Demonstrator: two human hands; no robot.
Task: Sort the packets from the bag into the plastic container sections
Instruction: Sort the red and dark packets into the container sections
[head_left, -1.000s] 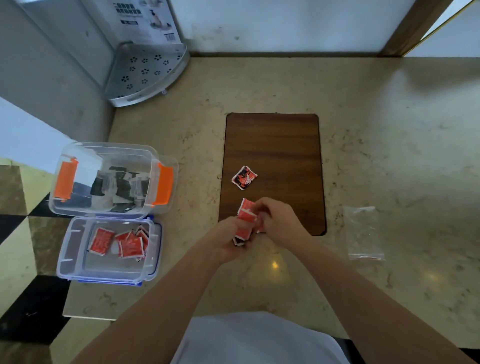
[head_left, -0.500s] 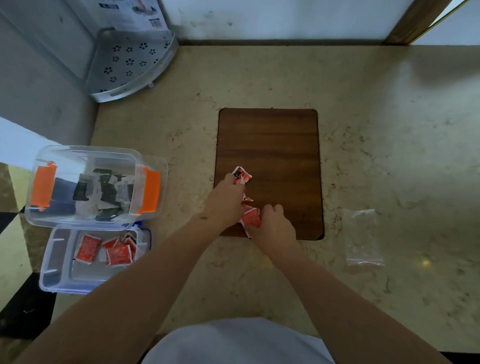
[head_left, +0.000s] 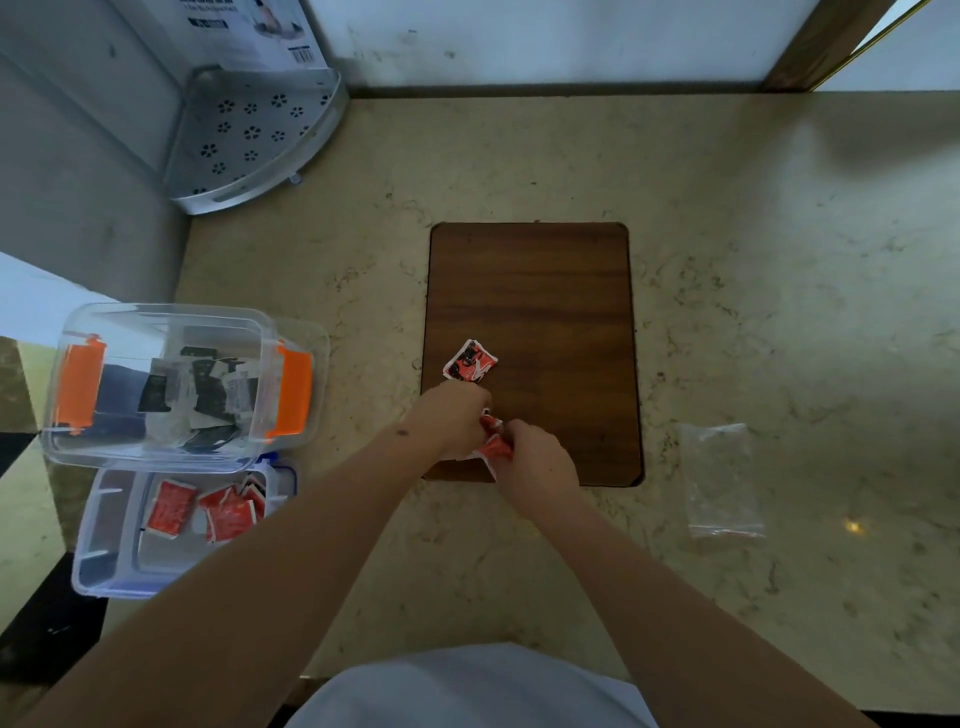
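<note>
My left hand (head_left: 453, 418) and my right hand (head_left: 540, 462) meet at the near left corner of the wooden board (head_left: 535, 291). Both grip a small bunch of red packets (head_left: 493, 441) between them. One red and black packet (head_left: 469, 361) lies loose on the board just beyond my left hand. At the left, a clear container (head_left: 104, 447) with orange latches holds black and white packets. In front of it a shallow clear tray (head_left: 98, 566) holds several red packets (head_left: 208, 509). The empty clear bag (head_left: 719, 480) lies flat to the right of the board.
A perforated metal corner shelf (head_left: 249, 140) stands at the back left against the wall. The counter's left edge drops off beside the containers to a checkered floor. Bare marble counter (head_left: 779, 260) stretches right of the board.
My left hand, which had reached out to the loose packet on the board, has drawn back a little to the bunch held with my right hand. The loose packet stays put.
</note>
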